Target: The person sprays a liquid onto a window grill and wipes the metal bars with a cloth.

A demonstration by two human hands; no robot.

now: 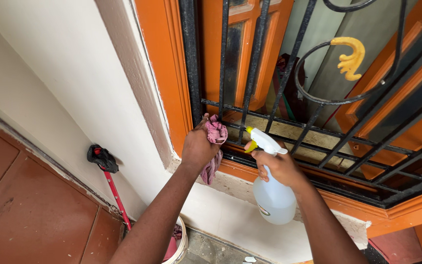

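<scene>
Rag gripped in left hand, pressed on black grille bar. Right hand closed around spray bottle neck, nozzle toward grille.

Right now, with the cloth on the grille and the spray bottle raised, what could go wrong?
The spray bottle in the right hand aims through the black grille, so mist may land on the open orange shutters and sill inside. The left hand presses the pink cloth between bars, where it could snag. Drips may run down the white wall.
</scene>
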